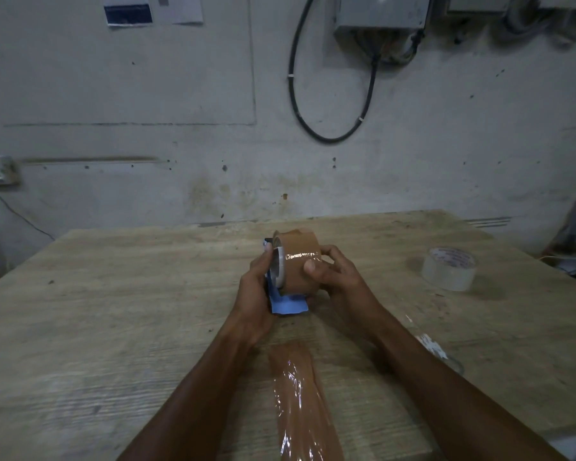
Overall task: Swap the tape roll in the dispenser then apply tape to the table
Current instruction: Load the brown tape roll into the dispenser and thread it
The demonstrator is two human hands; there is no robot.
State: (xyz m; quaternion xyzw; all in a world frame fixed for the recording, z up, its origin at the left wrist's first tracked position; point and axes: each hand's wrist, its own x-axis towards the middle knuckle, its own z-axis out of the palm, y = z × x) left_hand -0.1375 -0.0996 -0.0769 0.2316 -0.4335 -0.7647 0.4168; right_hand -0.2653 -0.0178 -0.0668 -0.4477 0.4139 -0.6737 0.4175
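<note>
Wooden worktop (113,311): pale grain, fills the lower view.
Strip of brown tape (301,404): stuck along the worktop at 6 o'clock, wrinkled and shiny.
Brown tape roll (301,264): centre of view, seated on the blue dispenser (288,306), held above the worktop.
Clear tape roll (449,268): lying flat at 3 o'clock, well apart from the hands.
Left hand (258,294): closed around the dispenser at the roll's left side.
Right hand (333,274): clamped on the brown tape roll, thumb pressed on its outer face.
</note>
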